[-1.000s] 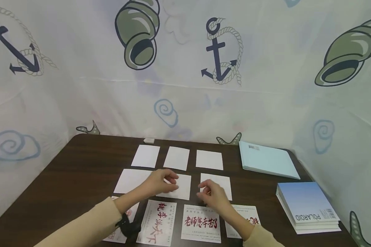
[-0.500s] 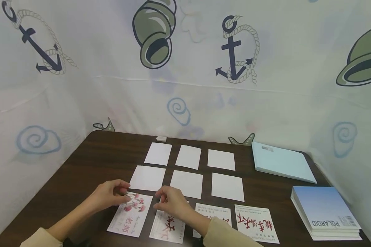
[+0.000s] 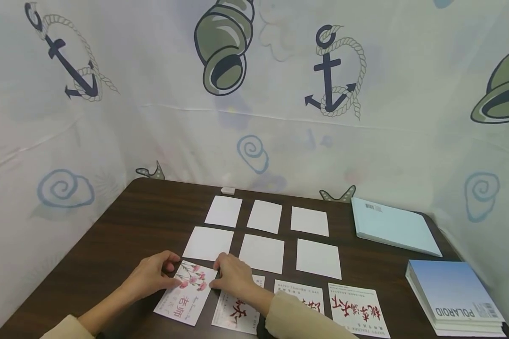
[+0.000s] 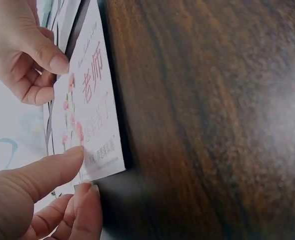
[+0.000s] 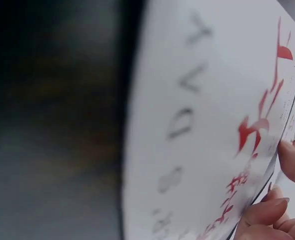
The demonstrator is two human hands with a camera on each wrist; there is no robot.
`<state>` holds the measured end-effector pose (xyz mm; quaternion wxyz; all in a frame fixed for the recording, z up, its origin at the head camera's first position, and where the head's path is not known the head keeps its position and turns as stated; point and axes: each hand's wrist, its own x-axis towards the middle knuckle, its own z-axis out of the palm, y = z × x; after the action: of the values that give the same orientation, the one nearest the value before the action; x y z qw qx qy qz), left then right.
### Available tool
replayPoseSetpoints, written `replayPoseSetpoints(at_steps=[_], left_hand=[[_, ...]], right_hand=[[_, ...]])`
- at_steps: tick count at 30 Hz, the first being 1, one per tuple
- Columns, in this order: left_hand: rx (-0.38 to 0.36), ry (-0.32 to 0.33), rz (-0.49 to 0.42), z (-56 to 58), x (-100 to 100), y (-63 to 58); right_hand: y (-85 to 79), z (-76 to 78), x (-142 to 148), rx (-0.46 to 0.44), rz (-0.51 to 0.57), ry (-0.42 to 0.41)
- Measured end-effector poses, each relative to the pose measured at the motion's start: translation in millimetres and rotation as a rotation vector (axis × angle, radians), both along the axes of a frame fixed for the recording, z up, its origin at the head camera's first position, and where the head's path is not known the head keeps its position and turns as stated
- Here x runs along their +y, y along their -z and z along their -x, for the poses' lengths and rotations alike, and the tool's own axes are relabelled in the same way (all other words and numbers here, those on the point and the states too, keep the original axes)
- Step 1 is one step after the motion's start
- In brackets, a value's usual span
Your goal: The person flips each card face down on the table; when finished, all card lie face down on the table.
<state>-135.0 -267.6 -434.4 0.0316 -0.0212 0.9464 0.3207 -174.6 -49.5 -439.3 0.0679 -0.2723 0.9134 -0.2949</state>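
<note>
A white greeting card [image 3: 184, 300] printed with pink flowers and red characters lies at the left of the front row. My left hand [image 3: 150, 276] pinches its left edge, the thumb on the printed face near the flowers. At the opposite edge, my right hand [image 3: 236, 278] holds the card between thumb and curled fingers. In the left wrist view the card [image 4: 95, 95] spans both hands, close over the dark wood. Beneath the right wrist a second card [image 3: 235, 316] with red lettering is partly covered; it looms large in the right wrist view.
Two more red-lettered cards [image 3: 299, 295] [image 3: 358, 310] continue the front row to the right. Behind them lie two rows of blank white cards [image 3: 261, 253]. A blue POLAROID box-like stack [image 3: 454, 292] and a pale blue book [image 3: 394, 226] occupy the right side. A small white eraser-like block [image 3: 227, 190] sits at the back edge.
Both hands have moved from above the blank cards to the flowered card at the front left and now grip its edges. The head view has turned left.
</note>
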Motion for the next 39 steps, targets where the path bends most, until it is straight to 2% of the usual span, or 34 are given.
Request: replayPoseSetpoints(at_steps=[5,9,13,16,20,22,27,30,33,36,39], left_hand=[[0.030,0.004,-0.007,-0.1,2,-1.6],[0.065,-0.028,-0.034,-0.2,3,-2.9],[0.036,-0.041,-0.081,1.6,1,-1.6],[-0.004,-0.041,-0.142,2.5,-1,-2.5],[-0.017,-0.027,-0.222,5.2,0,-8.0],[-0.013,-0.019,-0.250,5.7,4,-12.2],[-0.016,-0.009,-0.303,1.6,14,-25.0],[-0.035,0.037,-0.372,-2.0,19,-31.4],[-0.080,0.123,-0.476,-3.9,19,-33.0],[-0.167,0.196,-0.569,-4.3,16,-27.7],[-0.258,0.203,-0.607,-3.9,12,-18.6]], right_hand=[[-2.7,-1.2,-1,0.015,0.002,0.002],[-2.6,-1.3,-2,0.009,0.007,-0.001],[0.0,-4.1,-3,-0.028,0.071,-0.023],[-1.0,-11.7,-8,-0.089,0.194,-0.084],[-4.5,-24.5,-19,-0.265,0.383,-0.167],[-5.9,-30.3,-24,-0.339,0.443,-0.167],[-9.6,-41.1,-31,-0.378,0.489,-0.068],[-13.2,-45.3,-30,-0.452,0.540,-0.028],[-17.2,-49.1,-25,-0.544,0.627,-0.030],[-19.9,-51.8,-17,-0.609,0.746,-0.037],[-20.0,-51.9,-10,-0.642,0.845,-0.030]])
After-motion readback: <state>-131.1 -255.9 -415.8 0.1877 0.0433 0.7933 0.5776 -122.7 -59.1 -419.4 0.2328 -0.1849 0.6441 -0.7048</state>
